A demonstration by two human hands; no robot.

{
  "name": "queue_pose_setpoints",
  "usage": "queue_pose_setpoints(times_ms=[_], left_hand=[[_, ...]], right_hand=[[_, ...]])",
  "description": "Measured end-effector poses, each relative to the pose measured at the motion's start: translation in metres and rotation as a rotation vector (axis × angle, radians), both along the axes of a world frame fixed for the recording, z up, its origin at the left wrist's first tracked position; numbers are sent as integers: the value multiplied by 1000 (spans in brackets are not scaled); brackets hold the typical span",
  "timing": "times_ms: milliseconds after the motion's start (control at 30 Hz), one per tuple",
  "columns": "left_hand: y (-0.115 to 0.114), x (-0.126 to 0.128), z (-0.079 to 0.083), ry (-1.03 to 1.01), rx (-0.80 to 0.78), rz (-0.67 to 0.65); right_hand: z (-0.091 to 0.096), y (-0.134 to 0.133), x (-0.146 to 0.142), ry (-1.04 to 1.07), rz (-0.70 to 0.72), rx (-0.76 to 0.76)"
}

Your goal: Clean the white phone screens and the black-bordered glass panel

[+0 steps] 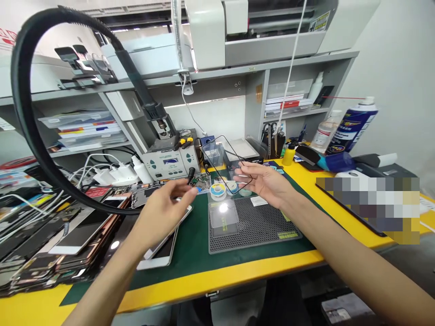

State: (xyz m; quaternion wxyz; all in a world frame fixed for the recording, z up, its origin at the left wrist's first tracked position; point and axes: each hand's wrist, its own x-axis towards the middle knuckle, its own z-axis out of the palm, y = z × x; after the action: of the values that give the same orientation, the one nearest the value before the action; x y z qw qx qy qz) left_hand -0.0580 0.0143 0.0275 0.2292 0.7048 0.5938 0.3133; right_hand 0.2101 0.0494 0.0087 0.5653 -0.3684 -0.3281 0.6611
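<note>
My right hand (265,183) is raised above the mat, its fingers closed on a thin black rectangular frame (212,164), like the bezel of a phone. The frame hangs tilted to the left of the fingers. My left hand (170,206) is over the left of the mat, fingers bent and thumb apart from them. Just past its fingertips stands a short black cylindrical piece (191,173); whether they touch it I cannot tell. Under the hands lie a grey perforated pad (258,231), a clear plastic sheet (223,213) and a roll of solder wire (218,190).
Stacked phones and phone parts (78,231) crowd the left. A thick black hose (20,90) loops over them beside a rework station (170,160). A blue spray can (353,127), a clear bottle (326,131) and a yellow bottle (288,155) stand at the right, below a grey shelf (254,70).
</note>
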Motion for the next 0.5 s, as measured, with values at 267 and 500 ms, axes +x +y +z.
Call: queue_pose_setpoints(times_ms=[267, 500], left_hand=[[36, 68, -2, -872, -189, -171], [32, 54, -7, -1037, -232, -252]], right_hand=[[0, -7, -5, -72, 114, 89], [3, -10, 2, -31, 312, 163]])
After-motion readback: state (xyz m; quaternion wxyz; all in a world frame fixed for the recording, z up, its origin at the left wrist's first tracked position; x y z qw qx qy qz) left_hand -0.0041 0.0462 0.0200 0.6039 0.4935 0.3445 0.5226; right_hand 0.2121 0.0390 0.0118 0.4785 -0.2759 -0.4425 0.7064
